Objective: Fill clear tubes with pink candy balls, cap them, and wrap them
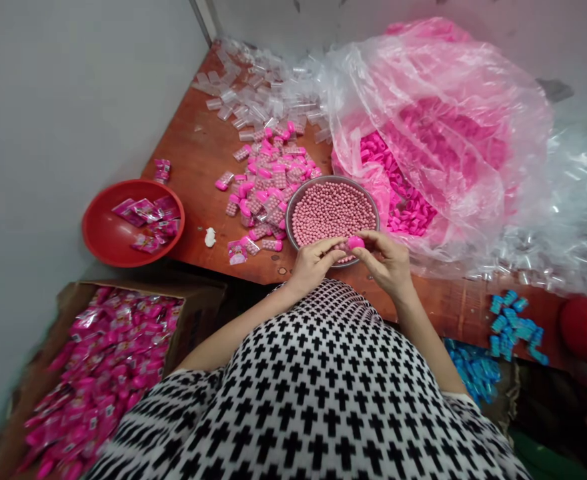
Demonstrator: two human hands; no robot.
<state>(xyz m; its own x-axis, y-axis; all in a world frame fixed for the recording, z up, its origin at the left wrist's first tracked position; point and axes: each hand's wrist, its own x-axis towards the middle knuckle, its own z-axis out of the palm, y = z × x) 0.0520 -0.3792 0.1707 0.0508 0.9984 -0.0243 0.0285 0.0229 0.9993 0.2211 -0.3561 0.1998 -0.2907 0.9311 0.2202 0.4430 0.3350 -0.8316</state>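
Observation:
Over the near rim of a grey bowl full of pink beads, my two hands meet around one small container. My left hand is closed on its clear body, where pink beads show. The fingers of my right hand pinch the bright pink cap at the other end. Whether the cap is fully seated I cannot tell. Left of the bowl lies a heap of bead-filled containers with pink caps. Behind the bowl to the right, loose pink caps spill from a large clear plastic bag.
Clear empty tubes lie at the back of the wooden table. A red bowl with pink packets stands at the left edge, above a cardboard box of pink packets. Blue pieces and a red bucket are at right.

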